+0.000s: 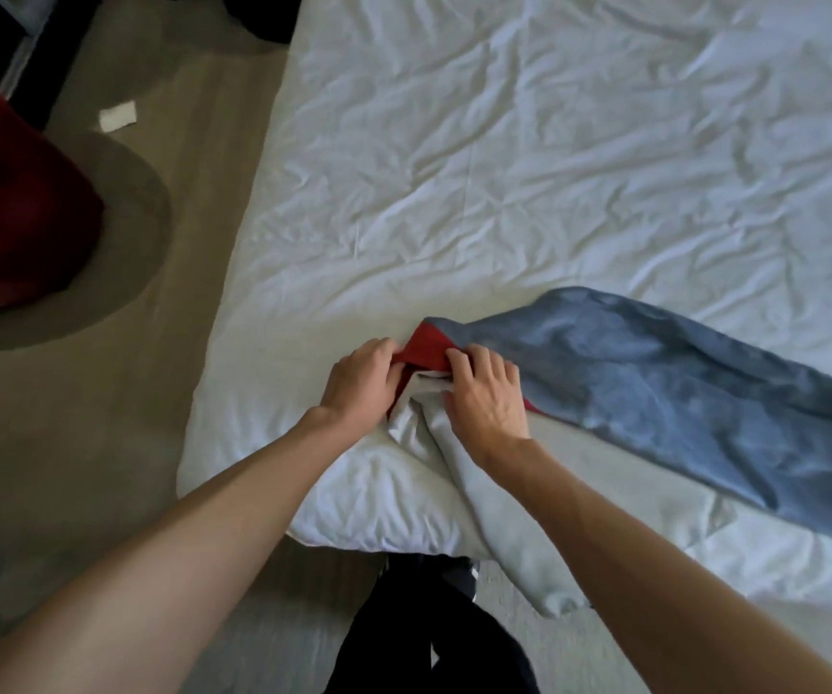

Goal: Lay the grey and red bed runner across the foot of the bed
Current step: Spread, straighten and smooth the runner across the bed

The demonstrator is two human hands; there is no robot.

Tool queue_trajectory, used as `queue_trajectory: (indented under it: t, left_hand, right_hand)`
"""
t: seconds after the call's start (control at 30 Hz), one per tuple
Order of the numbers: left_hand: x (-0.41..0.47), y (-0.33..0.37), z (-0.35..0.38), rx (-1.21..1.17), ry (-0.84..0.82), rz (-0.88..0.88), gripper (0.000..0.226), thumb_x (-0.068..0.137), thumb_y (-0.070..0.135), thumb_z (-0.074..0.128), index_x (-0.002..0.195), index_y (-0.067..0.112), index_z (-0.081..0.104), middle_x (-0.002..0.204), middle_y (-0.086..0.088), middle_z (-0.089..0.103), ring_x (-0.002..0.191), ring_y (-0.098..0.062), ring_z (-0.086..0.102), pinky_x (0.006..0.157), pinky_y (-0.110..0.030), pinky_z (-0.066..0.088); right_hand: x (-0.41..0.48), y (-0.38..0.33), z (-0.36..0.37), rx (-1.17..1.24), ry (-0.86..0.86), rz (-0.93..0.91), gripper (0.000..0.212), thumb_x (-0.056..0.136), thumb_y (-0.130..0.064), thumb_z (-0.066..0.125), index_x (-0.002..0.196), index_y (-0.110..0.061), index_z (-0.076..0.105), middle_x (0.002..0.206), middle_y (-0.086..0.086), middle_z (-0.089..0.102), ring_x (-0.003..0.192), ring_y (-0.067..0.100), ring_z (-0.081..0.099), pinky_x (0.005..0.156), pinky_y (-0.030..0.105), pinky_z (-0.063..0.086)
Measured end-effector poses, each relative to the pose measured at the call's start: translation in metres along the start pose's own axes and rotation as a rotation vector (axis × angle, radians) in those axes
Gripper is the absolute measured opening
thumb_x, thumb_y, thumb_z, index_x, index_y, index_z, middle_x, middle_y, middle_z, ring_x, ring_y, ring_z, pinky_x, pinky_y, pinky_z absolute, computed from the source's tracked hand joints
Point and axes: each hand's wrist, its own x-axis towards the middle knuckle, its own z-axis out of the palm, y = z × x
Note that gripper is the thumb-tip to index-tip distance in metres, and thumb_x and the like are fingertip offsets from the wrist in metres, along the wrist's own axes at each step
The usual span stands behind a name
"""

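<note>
The bed runner [679, 393] lies bunched on the white bed [504, 167], stretching from the near left corner off to the right. Its top face is blue-grey, a red band [426, 349] shows at its left end, and a pale grey underside [494, 518] hangs over the bed's near edge. My left hand [361, 385] pinches the red end from the left. My right hand [486, 398] grips the same end from the right, fingers curled into the fabric. The two hands sit close together near the bed's corner.
A dark red cushioned seat [13, 212] stands on the beige carpet at the left. A small white scrap [117, 117] lies on the floor beside the bed. My dark trouser legs [429, 633] show below the bed's near edge.
</note>
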Motion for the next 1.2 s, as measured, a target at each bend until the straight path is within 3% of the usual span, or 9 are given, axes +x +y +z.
queue_trajectory:
  t: [0.23,0.37,0.47,0.57,0.63,0.77,0.9,1.03,1.2]
  left_hand:
    - [-0.012,0.016,0.009,0.020,-0.023,0.028,0.019,0.088,0.030,0.058,0.090,0.011,0.056,0.084,-0.007,0.065,0.075,-0.029,0.061,0.063,-0.036,0.045]
    - [-0.010,0.026,0.009,0.075,-0.062,0.127,0.020,0.087,0.031,0.060,0.083,0.011,0.057,0.094,-0.003,0.053,0.075,-0.028,0.059,0.064,-0.035,0.046]
    - [-0.005,0.029,0.008,0.093,-0.120,0.230,0.023,0.085,0.028,0.062,0.076,0.007,0.059,0.130,-0.013,0.043,0.102,-0.033,0.057,0.084,-0.042,0.050]
    - [0.007,0.030,0.003,0.110,-0.246,0.289,0.028,0.085,0.030,0.062,0.066,0.010,0.055,0.152,-0.024,0.019,0.132,-0.038,0.035,0.105,-0.045,0.037]
    - [0.018,0.028,0.001,0.114,-0.364,0.265,0.031,0.083,0.037,0.060,0.065,0.013,0.053,0.149,-0.022,0.026,0.129,-0.035,0.038,0.103,-0.042,0.038]
    - [0.030,0.020,-0.002,0.087,-0.447,0.283,0.034,0.075,0.054,0.051,0.068,0.020,0.055,0.106,-0.007,0.045,0.089,-0.025,0.052,0.085,-0.038,0.047]
    - [0.033,0.010,-0.007,0.091,-0.513,0.386,0.033,0.074,0.056,0.050,0.074,0.023,0.056,0.091,-0.004,0.046,0.082,-0.021,0.051,0.079,-0.035,0.046]
    - [0.027,-0.001,-0.019,0.077,-0.561,0.498,0.015,0.076,0.036,0.059,0.089,0.028,0.059,0.095,0.001,0.051,0.086,-0.019,0.056,0.081,-0.028,0.046]
    - [0.015,-0.011,-0.022,0.044,-0.566,0.642,0.035,0.077,0.004,0.056,0.108,0.018,0.058,0.103,-0.005,0.054,0.095,-0.020,0.057,0.089,-0.028,0.046]
  right_hand:
    - [-0.029,-0.006,0.007,0.154,0.091,0.109,0.061,0.081,-0.026,0.064,0.134,-0.005,0.043,0.132,0.020,0.046,0.122,0.037,0.043,0.099,0.044,0.036]
    - [-0.044,-0.007,0.009,0.199,0.142,0.209,0.065,0.078,-0.032,0.070,0.133,-0.006,0.044,0.132,0.019,0.046,0.120,0.035,0.046,0.097,0.043,0.039]
    - [-0.054,-0.007,0.009,0.240,0.152,0.248,0.065,0.078,-0.032,0.069,0.132,-0.007,0.044,0.130,0.017,0.047,0.118,0.034,0.047,0.097,0.042,0.041]
    - [-0.059,-0.006,0.011,0.276,0.142,0.309,0.055,0.082,-0.035,0.064,0.128,-0.010,0.047,0.125,0.013,0.049,0.112,0.030,0.048,0.095,0.039,0.042]
    - [-0.062,-0.008,0.016,0.298,0.123,0.353,0.046,0.086,-0.039,0.060,0.122,-0.012,0.050,0.117,0.010,0.050,0.104,0.027,0.049,0.090,0.037,0.042]
    - [-0.068,-0.027,0.033,0.348,0.025,0.398,0.036,0.093,-0.046,0.048,0.106,-0.014,0.058,0.100,0.003,0.051,0.092,0.022,0.049,0.083,0.034,0.042]
    - [-0.067,-0.064,0.047,0.380,0.006,0.509,0.037,0.091,-0.053,0.046,0.097,-0.017,0.056,0.093,-0.001,0.051,0.084,0.018,0.048,0.080,0.033,0.041]
    - [-0.064,-0.099,0.057,0.430,0.091,0.661,0.029,0.092,-0.046,0.048,0.098,-0.018,0.054,0.095,-0.001,0.051,0.087,0.019,0.049,0.081,0.033,0.040]
    - [-0.071,-0.125,0.062,0.467,0.212,0.884,0.014,0.093,-0.025,0.047,0.094,-0.012,0.054,0.097,0.005,0.058,0.090,0.025,0.053,0.080,0.033,0.038]
